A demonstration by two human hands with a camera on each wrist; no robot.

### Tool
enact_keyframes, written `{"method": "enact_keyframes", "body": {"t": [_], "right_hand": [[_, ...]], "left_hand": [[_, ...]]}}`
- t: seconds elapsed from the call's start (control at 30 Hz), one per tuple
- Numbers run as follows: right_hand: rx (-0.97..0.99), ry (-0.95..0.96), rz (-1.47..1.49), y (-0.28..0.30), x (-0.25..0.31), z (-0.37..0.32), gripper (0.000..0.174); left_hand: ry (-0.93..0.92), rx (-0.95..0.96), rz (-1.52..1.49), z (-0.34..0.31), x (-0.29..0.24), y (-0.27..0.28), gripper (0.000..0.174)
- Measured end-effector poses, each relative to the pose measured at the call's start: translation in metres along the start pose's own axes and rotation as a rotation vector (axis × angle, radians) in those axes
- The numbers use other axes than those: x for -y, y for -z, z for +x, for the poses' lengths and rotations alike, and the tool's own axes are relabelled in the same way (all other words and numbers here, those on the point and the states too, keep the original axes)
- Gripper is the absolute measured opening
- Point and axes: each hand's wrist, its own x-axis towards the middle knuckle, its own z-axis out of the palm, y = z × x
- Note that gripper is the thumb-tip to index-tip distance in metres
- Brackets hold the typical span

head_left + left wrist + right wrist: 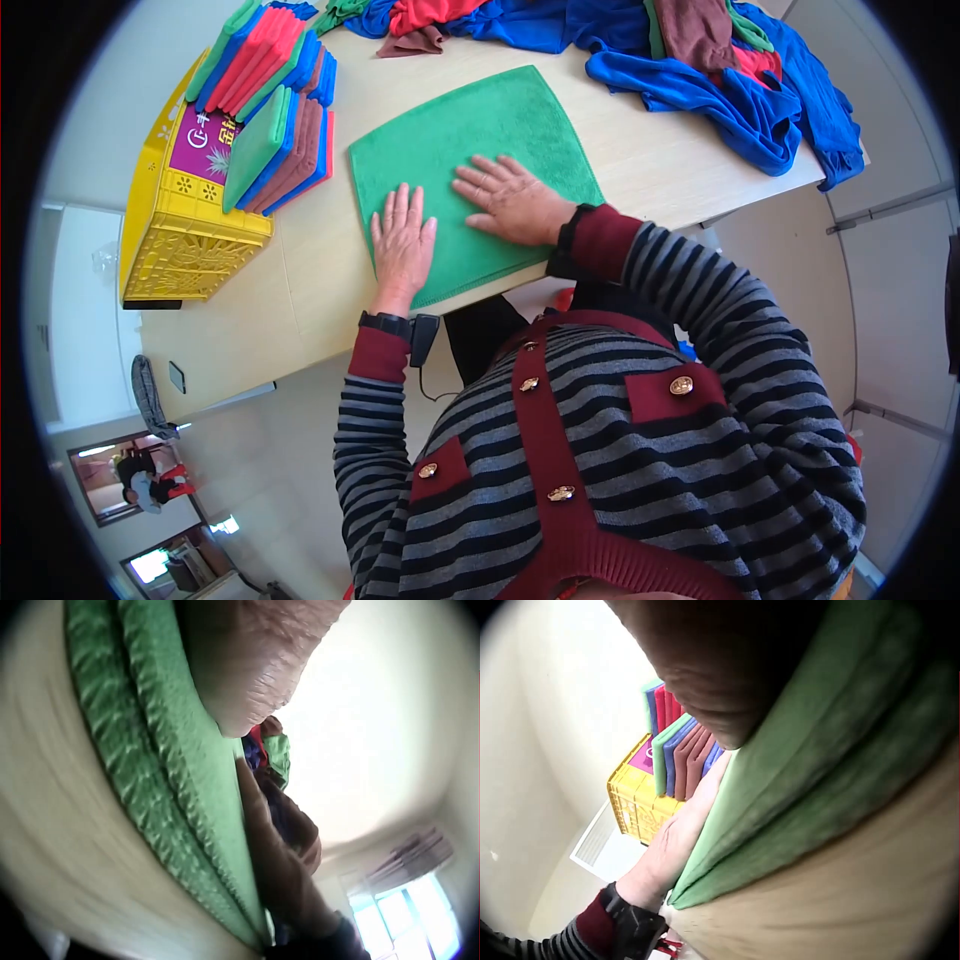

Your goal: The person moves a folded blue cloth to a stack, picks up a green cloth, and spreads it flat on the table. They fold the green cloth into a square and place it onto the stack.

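Note:
A green towel (470,120) lies spread flat on the light wooden table, doubled over so that two edges show along the near side. On its left part rests my left hand (404,240), palm down with straight fingers pointing away from me. My right hand (515,200) presses flat near the towel's middle, fingers spread toward the left. In the left wrist view the two stitched hems (161,765) of the towel run one above the other under the left hand (255,667). The right wrist view shows the towel's layered edge (780,825) below the right hand (705,682).
At the left stands a yellow plastic basket (200,245) with folded towels (265,150) in green, blue, red and brown stacked on it. Loose blue cloths (720,110) and other coloured ones heap along the far edge and right corner. A phone (177,377) lies at the table's left end.

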Motion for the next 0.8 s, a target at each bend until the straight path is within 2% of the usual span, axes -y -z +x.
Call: {"method": "enact_keyframes", "body": {"t": [0.23,0.43,0.57,0.63,0.67,0.77,0.8], "right_hand": [[-0.037,-0.224,-0.090,0.019,-0.050,-0.048,0.064],[-0.022,-0.332,-0.136,0.033,-0.072,-0.085,0.066],[0.038,-0.445,-0.192,0.052,-0.077,-0.102,0.067],[0.109,-0.527,-0.232,0.063,-0.073,-0.110,0.068],[0.110,-0.527,-0.232,0.065,-0.067,-0.116,0.068],[0.000,-0.142,-0.013,0.064,-0.039,-0.136,0.069],[0.002,-0.141,-0.008,0.062,-0.036,-0.139,0.069]], "left_hand": [[0.052,-0.015,-0.079,-0.024,0.019,0.003,0.060],[0.077,0.010,-0.051,-0.057,0.020,0.017,0.062],[0.025,0.059,0.033,-0.084,0.017,0.035,0.068],[-0.081,0.037,-0.057,-0.099,0.009,0.044,0.070],[-0.132,0.025,-0.102,-0.102,0.006,0.047,0.070],[-0.142,0.004,-0.110,-0.108,0.001,0.053,0.066],[-0.147,-0.007,-0.113,-0.110,0.000,0.054,0.064]]}}
